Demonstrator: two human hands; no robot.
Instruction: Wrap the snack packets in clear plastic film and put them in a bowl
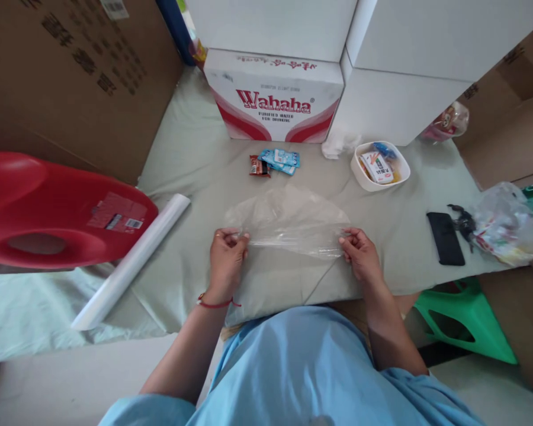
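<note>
A clear plastic bag is stretched between my two hands, low over the cloth-covered table. My left hand pinches its left corner between thumb and fingers. At the opposite corner my right hand pinches it the same way. The near edge runs almost straight from hand to hand, while the far part billows out in a rounded shape. Just beyond the bag lie blue packets and a small brown-red wrapped snack.
A white plastic roll lies at the left beside a large red jug. Behind stands a Wahaba water carton. To the right are a white bowl of packets, a black phone, keys and a filled plastic bag.
</note>
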